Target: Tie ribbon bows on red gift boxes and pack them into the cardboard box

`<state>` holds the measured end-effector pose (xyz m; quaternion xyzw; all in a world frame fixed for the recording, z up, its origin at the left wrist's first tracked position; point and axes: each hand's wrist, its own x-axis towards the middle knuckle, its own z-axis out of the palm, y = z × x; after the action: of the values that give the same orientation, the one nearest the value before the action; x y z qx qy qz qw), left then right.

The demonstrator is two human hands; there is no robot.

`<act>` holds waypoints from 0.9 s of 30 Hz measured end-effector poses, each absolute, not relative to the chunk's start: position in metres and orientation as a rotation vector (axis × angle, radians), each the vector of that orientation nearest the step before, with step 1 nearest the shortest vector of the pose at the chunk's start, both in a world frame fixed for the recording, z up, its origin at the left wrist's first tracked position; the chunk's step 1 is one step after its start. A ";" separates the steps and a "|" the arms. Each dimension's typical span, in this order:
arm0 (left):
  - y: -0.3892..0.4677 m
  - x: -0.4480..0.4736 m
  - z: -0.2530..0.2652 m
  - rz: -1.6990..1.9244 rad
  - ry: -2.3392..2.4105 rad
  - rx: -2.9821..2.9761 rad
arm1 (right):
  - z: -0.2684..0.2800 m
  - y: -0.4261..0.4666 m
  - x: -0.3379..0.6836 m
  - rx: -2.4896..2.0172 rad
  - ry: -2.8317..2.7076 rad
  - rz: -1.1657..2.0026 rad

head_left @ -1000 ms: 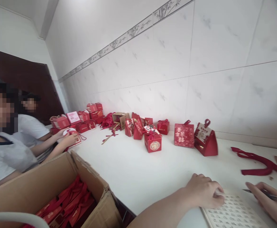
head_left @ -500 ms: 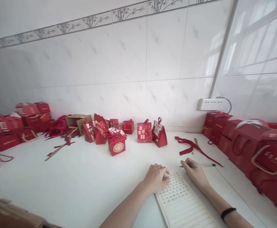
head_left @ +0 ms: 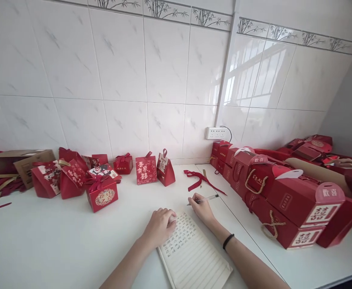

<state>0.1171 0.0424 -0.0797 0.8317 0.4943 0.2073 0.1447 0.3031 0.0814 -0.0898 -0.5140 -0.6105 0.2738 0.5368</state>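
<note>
A lined notebook [head_left: 191, 253] lies open on the white table [head_left: 58, 237], its upper lines filled with handwriting. My left hand [head_left: 159, 226] rests curled on the notebook's top left corner and holds it down. My right hand [head_left: 202, 208] sits at the top right corner with a clear pen [head_left: 204, 198] between its fingers; the pen lies nearly level, pointing right. A black band circles my right wrist.
Small red gift boxes and bags [head_left: 102, 194] line the wall. A red ribbon [head_left: 198, 178] lies behind the pen. Large red boxes with rope handles [head_left: 287, 196] are stacked on the right. A cardboard box [head_left: 19, 160] sits far left. Another person's hand [head_left: 346, 163] shows at the right edge.
The view has swung from left to right: the seated people and the big carton are out of sight, and the stacked boxes on the right have come in. Both hands stay on the notebook.
</note>
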 end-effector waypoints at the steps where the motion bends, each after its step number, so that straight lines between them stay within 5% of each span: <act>1: 0.042 0.117 -0.079 0.592 1.427 2.393 | -0.090 0.082 0.303 -1.224 -1.453 0.658; 27: 0.042 0.120 -0.082 0.632 1.418 2.390 | -0.089 0.078 0.307 -1.295 -1.469 0.659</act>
<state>0.1203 0.0419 -0.0819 0.8296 0.4924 0.2196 0.1453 0.3067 0.0778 -0.0890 -0.5382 -0.6106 0.2741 0.5123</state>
